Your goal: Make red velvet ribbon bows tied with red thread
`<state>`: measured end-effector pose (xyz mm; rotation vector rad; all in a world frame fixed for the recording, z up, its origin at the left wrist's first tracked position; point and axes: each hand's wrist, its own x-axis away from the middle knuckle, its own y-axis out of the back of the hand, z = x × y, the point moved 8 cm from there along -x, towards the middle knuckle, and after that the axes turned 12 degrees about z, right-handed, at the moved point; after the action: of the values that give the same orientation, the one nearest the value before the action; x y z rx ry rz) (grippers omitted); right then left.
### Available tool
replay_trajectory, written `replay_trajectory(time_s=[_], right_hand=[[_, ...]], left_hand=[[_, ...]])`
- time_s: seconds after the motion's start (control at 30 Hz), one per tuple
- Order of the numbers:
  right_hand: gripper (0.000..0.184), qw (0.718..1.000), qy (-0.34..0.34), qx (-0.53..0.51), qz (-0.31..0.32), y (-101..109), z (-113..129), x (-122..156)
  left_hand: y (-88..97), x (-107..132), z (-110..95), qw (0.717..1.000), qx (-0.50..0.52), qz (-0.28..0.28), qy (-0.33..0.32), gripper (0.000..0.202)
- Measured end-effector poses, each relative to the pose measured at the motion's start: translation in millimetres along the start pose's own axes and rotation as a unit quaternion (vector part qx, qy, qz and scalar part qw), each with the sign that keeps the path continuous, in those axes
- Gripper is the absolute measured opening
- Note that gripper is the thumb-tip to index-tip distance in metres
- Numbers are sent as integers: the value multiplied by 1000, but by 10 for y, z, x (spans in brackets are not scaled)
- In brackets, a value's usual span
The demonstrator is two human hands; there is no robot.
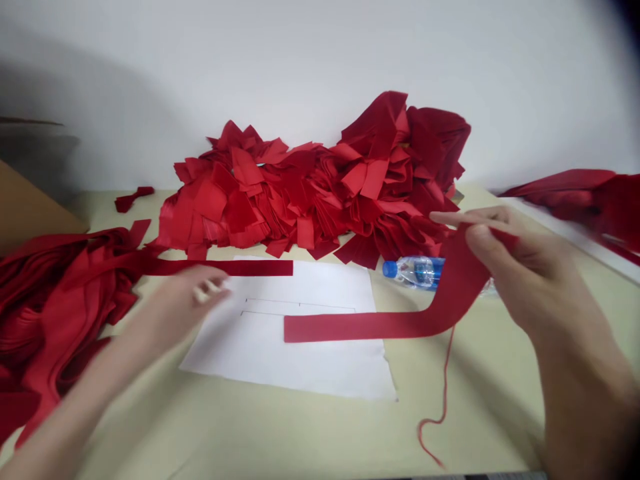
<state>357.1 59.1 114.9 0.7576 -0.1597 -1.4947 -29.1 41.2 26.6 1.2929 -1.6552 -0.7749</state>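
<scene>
My right hand (530,267) pinches one end of a red fabric strip (365,327) between thumb and fingers. The strip bends down from there, and its other end lies flat over a white paper sheet (300,367) with thin ruled lines. Below the bend, a red thread (445,380) trails down onto the table. My left hand (203,290), a little blurred, hovers at the paper's left edge with a gap between thumb and fingers and nothing visible in it. Just behind it lies a second red strip (260,268), reaching from the left pile onto the paper.
A large heap of folded red strips (300,200) stands against the wall. Long red strips (75,287) are piled at left, near a cardboard box (30,207). A blue-capped plastic bottle (413,272) lies behind the held strip. More red fabric (575,193) sits at far right.
</scene>
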Motion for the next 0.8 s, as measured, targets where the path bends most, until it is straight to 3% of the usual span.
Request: replay_trajectory(time_s=[0.03,0.1,0.2,0.3,0.37,0.43,0.5,0.63,0.8], right_hand=[[26,997,27,70,1,-8,78,12],[24,986,61,155,5,-89,180,41],[19,984,70,161,27,-397,204,94],[20,975,70,93,190,-1039,128,209],[40,944,51,29,324,-1458,59,368],[56,913,47,-4,406,-1708,35,521],[46,908,60,3,414,-1772,37,573],[30,936,67,60,341,-1692,-20,477],[8,933,38,64,351,-1769,-157,428]], left_hand=[[-263,-42,-269,997,13,68,-42,35],[-601,-85,-635,989,9,118,-93,33],[-826,-127,-798,986,-10,130,-105,21],[-881,-138,-800,983,24,136,-122,11],[-871,-136,-796,979,84,127,-137,10],[-875,-134,-784,966,176,126,-140,8],[-922,-130,-775,939,282,148,-133,9],[-1021,-113,-754,894,397,182,-102,15],[-1035,-88,-753,912,368,145,-104,15]])
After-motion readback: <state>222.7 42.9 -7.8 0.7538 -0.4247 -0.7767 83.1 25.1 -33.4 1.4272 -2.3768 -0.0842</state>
